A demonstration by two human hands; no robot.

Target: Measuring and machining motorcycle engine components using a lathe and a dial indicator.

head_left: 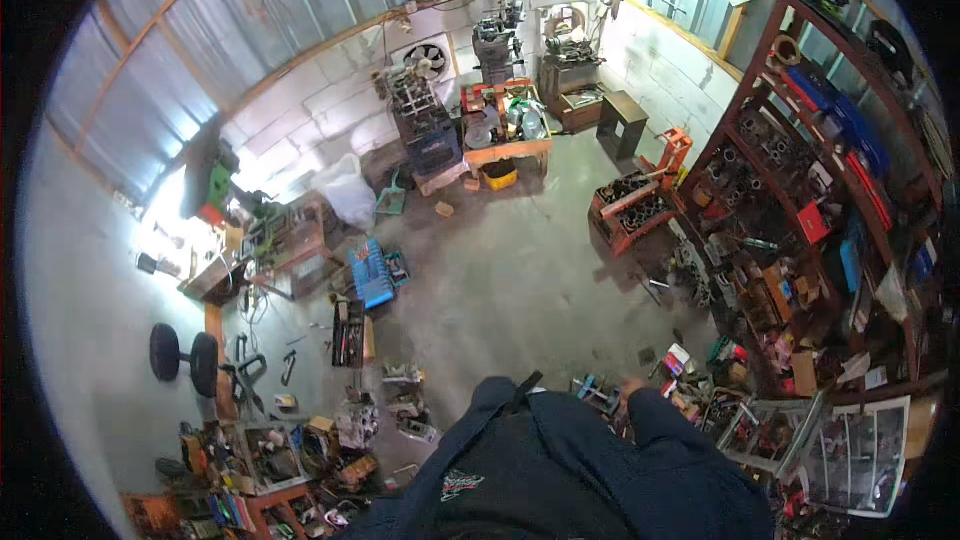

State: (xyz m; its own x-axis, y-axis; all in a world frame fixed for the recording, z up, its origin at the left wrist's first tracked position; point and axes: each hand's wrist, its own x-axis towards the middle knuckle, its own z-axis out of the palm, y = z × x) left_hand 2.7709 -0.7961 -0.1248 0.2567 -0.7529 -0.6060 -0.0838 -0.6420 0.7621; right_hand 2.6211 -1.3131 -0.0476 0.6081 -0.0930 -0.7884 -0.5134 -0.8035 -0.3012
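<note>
My right hand (633, 386) shows just past the dark sleeve (665, 422) at the lower middle right. It is small and partly covered by the cuff, so its fingers cannot be made out. Beside it, to the left, is a blue-grey metal piece (597, 393) among other parts; whether the hand touches it I cannot tell. A little to the right lies a white and red box (678, 360). My left hand is out of view, hidden below my dark jacket (530, 460).
A blue plastic case (371, 273) lies open on the floor at left. An engine block (632, 208) stands at right before a tall red rack (810, 140) of parts. At the back are an orange workbench (508, 153), a yellow container (499, 175) and a dark metal stand (622, 124).
</note>
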